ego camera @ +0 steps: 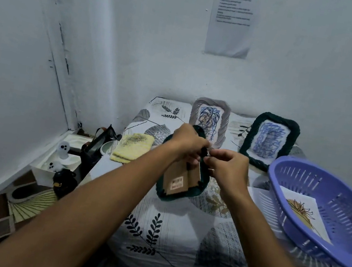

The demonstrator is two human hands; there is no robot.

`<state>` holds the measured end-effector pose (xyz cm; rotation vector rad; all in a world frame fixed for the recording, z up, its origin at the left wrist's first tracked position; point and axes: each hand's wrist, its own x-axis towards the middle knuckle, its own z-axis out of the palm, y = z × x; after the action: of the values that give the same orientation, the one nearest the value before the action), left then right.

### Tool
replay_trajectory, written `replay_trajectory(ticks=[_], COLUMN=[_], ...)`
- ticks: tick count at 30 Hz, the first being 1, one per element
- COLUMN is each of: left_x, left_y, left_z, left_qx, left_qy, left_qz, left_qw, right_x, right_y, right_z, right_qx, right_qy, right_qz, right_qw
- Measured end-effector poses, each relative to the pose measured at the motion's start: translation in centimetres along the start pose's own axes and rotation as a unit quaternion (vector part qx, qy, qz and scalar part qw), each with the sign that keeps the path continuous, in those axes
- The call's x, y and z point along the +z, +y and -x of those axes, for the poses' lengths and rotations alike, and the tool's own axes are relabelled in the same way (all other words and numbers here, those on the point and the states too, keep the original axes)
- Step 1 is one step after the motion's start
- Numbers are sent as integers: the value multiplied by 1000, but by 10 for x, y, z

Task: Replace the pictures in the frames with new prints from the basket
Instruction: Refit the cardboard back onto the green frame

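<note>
Fingers of the left hand (186, 140) and right hand (225, 168) curl together, pinching a small dark tab at the top of the green rope-edged frame (181, 181), held face-down over the leaf-print bed (154, 223); what exactly they pinch is hard to tell. Its brown cardboard back shows. Right of the frame, the lilac slotted plastic basket (326, 211) holds a print (304, 211), partly hidden by its rim.

Basket (330, 214) crowds right; cloth (175, 239) lies bare in front.
</note>
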<state>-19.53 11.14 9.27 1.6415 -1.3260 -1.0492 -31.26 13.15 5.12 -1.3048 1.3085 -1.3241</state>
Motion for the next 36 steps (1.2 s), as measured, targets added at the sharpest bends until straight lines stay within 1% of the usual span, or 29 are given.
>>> replay_trajectory(ticks=[3, 6, 9, 11, 13, 15, 17, 18, 20, 21, 23, 25, 27, 29, 36], left_x=[-2, -12, -28, -39, -48, -55, -60, -62, -64, -65, -65, -64, -59, -53, -39], left_y=[0, 3, -1, -9, -18, -29, -41, -48, -62, -68, -83, -96, -106, -113, -125], left_z=[1, 6, 10, 12, 13, 15, 16, 15, 15, 14, 13, 10, 8, 8, 2], left_qx=[-15, -18, -16, -14, -1, 9, 6, 2, -7, -13, -28, -51, -78, -98, -94], left_qy=[-2, -16, -42, -57, -63, -68, -83, -93, -104, -105, -98, -86, -64, -41, 2], left_qz=[-2, 21, 87, 143, 175, 191, 218, 232, 258, 271, 300, 321, 310, 270, 148], left_qw=[1000, 1000, 995, 988, 983, 979, 972, 968, 960, 957, 948, 942, 945, 957, 985], right_x=[-1, -5, -14, -22, -27, -29, -30, -29, -28, -28, -31, -33, -35, -35, -33], right_y=[2, -1, -7, -8, -5, 3, 13, 18, 27, 31, 39, 46, 51, 54, 68], right_z=[2, 3, -1, -6, -10, -16, -19, -20, -19, -19, -20, -21, -22, -24, -38], right_qx=[-27, -43, -45, -44, -34, -6, 56, 101, 199, 233, 255, 246, 241, 243, 258], right_qy=[5, -1, 8, 14, 12, -5, -47, -72, -118, -134, -150, -155, -149, -144, -121], right_qz=[21, -6, -15, -4, 16, 59, 89, 72, -29, -77, -117, -122, -105, -86, -19], right_qw=[999, 999, 999, 999, 999, 998, 993, 990, 972, 960, 948, 949, 953, 955, 958])
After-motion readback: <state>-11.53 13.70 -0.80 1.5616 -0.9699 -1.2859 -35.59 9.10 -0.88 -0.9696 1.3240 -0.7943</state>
